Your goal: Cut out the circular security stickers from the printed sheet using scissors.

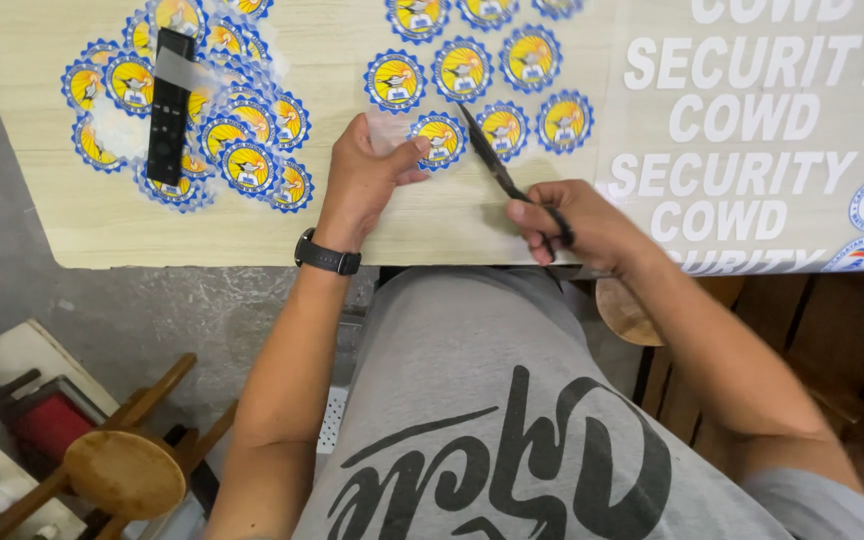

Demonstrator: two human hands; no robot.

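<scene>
Badge [441, 139], round, yellow with a blue scalloped rim, lies on the tabletop [252, 225] near its front edge, still joined to a clear film strip; the left hand [364, 175] pinches that film at the badge between thumb and fingers; the right hand [577, 225] is closed through the handles of black scissors [497, 165], whose blades angle up just right of the badge, their tips between it and a neighbour.

Head view, progress as judged: a heap of cut badges [202, 110] lies at the left under a black remote-like bar [169, 105], so much of the cutting looks done; two rows of badges [497, 75] above and right of the hands appear still on their film and left to cut; a printed sheet [752, 140] of white lettering and round emblems at the right looks untouched.

Containers: none visible on the tabletop; cut pieces lie loose; below, a wooden stool [122, 470] stands on the floor.
</scene>
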